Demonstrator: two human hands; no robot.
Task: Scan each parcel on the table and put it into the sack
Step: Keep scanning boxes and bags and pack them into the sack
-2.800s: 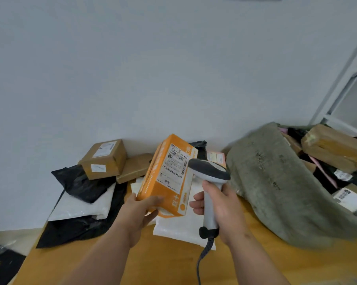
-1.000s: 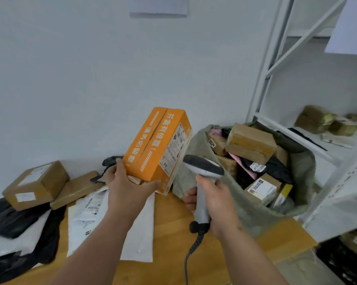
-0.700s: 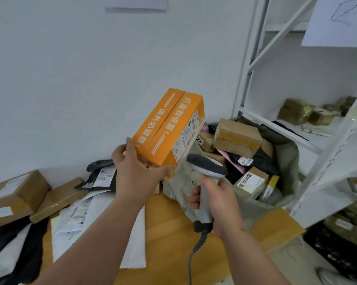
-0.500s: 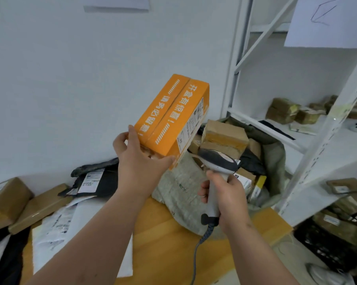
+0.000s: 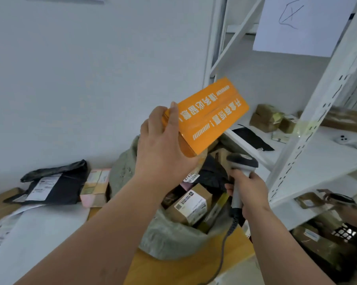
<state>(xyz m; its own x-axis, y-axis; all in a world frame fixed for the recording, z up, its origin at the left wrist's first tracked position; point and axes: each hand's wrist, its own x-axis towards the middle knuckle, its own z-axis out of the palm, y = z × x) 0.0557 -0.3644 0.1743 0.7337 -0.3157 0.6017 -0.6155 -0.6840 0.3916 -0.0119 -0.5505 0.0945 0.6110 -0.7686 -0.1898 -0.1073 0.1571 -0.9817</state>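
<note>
Both forearms are bare to the frame's lower edge, with no sleeve showing. The left hand and right hand wear no gloves, and seemingly no rings or watch, though motion blur softens the fingers.

Orange box (hand-held) above sack

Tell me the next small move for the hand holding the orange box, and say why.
Probably lower the orange box and let go over the sack. The left hand grips it in the air right above the sack's open mouth, which already holds parcels, while the right hand holds the scanner off to the side.
</note>
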